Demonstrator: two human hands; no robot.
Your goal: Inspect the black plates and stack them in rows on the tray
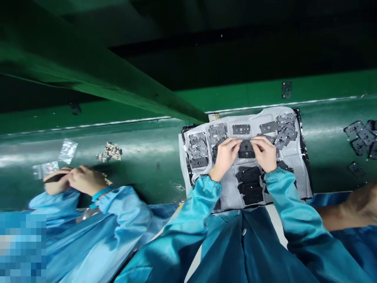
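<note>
left hand (225, 156): fingers pinched on the left end of a dark grey flat rectangular metal plate (246, 149), thumb side toward the part
right hand (265, 153): fingers pinched on the right end of the same plate, so both hands grip it
plate position: directly between the two hands, touching both, held just above the white cloth-lined tray (297, 173)
plate axis: long axis runs left-right, hand to hand; flat face turned up toward the camera; which end is the top of the part cannot be told, too small
nearer hand: neither, both are on it; the left covers a little more of its edge
toward the body from the hands: stack of black flat plates (250, 184), between the two teal sleeves (294, 220)
away from the left hand, to its left: pile of grey cut-out plates (198, 151)
beyond the fingertips: single grey plate (240, 129) lying flat, long axis also left-right
beyond the right hand, to its right: heap of grey plates (284, 127), overlapping
tray support: green conveyor belt (141, 157)
far right of the right hand: loose dark plates on the belt (363, 137), well apart
far left: co-worker's hands (73, 181) in a light blue sleeve, holding a dark thin item, next to clear plastic bags (67, 151)
</note>
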